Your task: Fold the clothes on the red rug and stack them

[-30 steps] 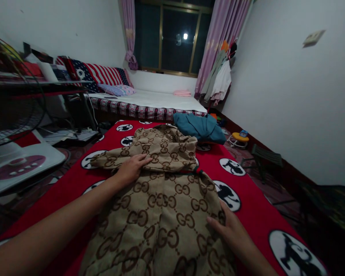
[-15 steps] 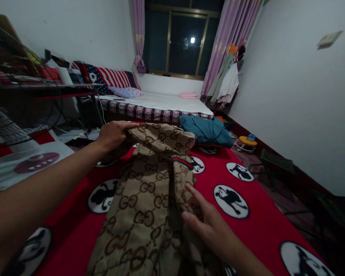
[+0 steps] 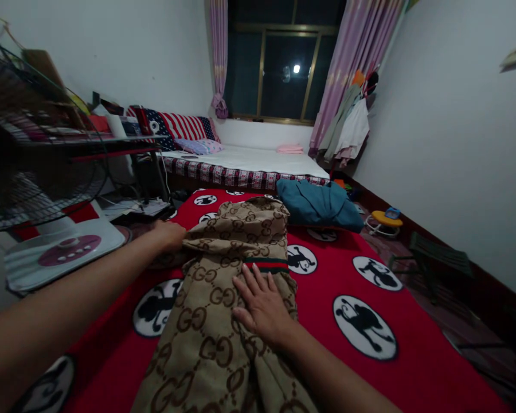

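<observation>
A tan garment (image 3: 215, 304) with a brown letter pattern and a green-red-green stripe lies lengthwise on a red cloth (image 3: 327, 275) with black-and-white round figures. My left hand (image 3: 168, 235) is closed on the garment's left edge near its far part. Flat on the garment, just below the stripe, rests my right hand (image 3: 262, 304), fingers spread. A folded teal garment (image 3: 318, 203) sits beyond, to the right of the tan one.
A fan (image 3: 69, 246) stands at the left beside a cluttered desk (image 3: 124, 140). Behind is a bed (image 3: 245, 158) below the window. At the right are a yellow stool (image 3: 386, 218) and a dark green folding stool (image 3: 441, 252).
My right hand has moved left and come down flat on the garment. My left hand has moved lower, and the far part of the garment lies flatter. The view has shifted slightly.
</observation>
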{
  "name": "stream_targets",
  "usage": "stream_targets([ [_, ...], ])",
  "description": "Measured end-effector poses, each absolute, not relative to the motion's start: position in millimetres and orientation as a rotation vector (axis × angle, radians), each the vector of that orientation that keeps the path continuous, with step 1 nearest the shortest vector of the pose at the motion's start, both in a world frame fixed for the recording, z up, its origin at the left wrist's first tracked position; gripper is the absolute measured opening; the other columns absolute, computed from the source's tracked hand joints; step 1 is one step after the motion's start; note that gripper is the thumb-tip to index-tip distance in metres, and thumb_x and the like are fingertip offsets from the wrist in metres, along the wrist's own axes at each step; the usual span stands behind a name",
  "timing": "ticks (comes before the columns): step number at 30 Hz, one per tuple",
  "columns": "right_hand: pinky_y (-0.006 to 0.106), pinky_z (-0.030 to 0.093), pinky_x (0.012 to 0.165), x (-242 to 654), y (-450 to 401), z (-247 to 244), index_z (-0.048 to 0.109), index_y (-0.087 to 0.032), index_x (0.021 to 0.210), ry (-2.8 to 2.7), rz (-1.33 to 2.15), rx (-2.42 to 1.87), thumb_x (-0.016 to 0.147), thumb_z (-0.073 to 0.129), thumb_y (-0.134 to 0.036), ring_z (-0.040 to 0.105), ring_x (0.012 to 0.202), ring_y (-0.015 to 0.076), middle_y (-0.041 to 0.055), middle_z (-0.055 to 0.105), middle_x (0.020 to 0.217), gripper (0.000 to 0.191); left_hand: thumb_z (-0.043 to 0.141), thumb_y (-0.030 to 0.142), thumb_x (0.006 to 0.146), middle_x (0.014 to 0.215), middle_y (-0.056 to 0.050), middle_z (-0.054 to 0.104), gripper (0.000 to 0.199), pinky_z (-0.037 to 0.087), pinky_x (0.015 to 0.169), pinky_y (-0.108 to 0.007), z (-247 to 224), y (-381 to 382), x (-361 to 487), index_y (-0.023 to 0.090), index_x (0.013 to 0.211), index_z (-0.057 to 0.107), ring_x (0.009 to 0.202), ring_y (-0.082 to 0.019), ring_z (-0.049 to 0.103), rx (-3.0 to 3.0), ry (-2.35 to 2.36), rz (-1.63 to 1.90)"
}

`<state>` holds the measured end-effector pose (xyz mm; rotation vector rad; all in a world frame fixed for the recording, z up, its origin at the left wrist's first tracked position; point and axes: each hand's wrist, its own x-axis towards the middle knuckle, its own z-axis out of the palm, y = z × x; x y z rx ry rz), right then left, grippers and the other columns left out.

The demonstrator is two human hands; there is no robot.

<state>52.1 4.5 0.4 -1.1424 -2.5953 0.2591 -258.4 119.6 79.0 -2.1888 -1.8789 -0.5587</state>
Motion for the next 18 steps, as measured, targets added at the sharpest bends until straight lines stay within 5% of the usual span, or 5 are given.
stream_targets([
  [3,0.062,0.011,0.112,50.2,2.1,-3.5,0.029,-0.03,0.148,-2.58,0.256,-1.16,0.09,0.043,-0.057,0.006,0.146,0.0313,0.0056,0.009,0.159,0.065,0.065,0.017,0.067,0.07,-0.012,0.068,0.009,0.042,0.092,-0.049,93.8,129.3,-214.4,0.013,0.06,0.065,0.089,-0.03,0.063,-2.181,-1.845,-0.393],
  [5,0.063,0.011,0.112,52.0,2.0,-2.2,0.029,-0.031,0.148,-2.565,0.274,-1.148,0.09,0.042,-0.057,0.006,0.146,0.0312,0.0049,0.008,0.159,0.064,0.056,0.022,0.079,0.106,-0.014,0.068,0.021,0.039,0.098,-0.046,100.6,133.9,-176.7,0.015,0.092,0.071,0.107,-0.03,0.058,-2.209,-1.737,-0.409],
  [8,0.064,0.011,0.111,55.7,4.1,-1.9,0.032,-0.031,0.146,-2.538,0.325,-1.105,0.091,0.043,-0.055,0.007,0.145,0.0318,0.0048,0.01,0.159,0.062,0.045,0.036,0.091,0.14,-0.011,0.049,0.047,0.03,0.109,-0.045,89.1,140.3,-128.0,0.021,0.136,0.048,0.129,-0.027,0.043,-2.275,-1.594,-0.61],
  [14,0.049,0.029,0.112,65.8,0.7,-0.8,0.047,-0.027,0.136,-2.163,0.642,-0.978,0.092,0.047,-0.042,0.041,0.133,0.0246,0.0071,0.049,0.142,0.046,0.046,0.041,0.092,0.145,-0.021,0.041,0.061,0.028,0.111,-0.049,14.3,157.8,-110.2,0.01,0.144,0.034,0.136,-0.031,0.036,-2.226,-1.931,-0.903],
  [18,0.033,0.052,0.086,80.6,28.7,18.7,0.063,-0.022,0.111,-1.716,0.8,-1.003,0.091,0.046,-0.034,0.065,0.1,0.0196,0.0075,0.067,0.112,0.028,0.045,0.041,0.093,0.14,-0.022,0.047,0.06,0.034,0.108,-0.048,-5.0,164.0,-118.6,0.007,0.141,0.036,0.131,-0.03,0.044,-2.184,-1.966,-1.102],
])
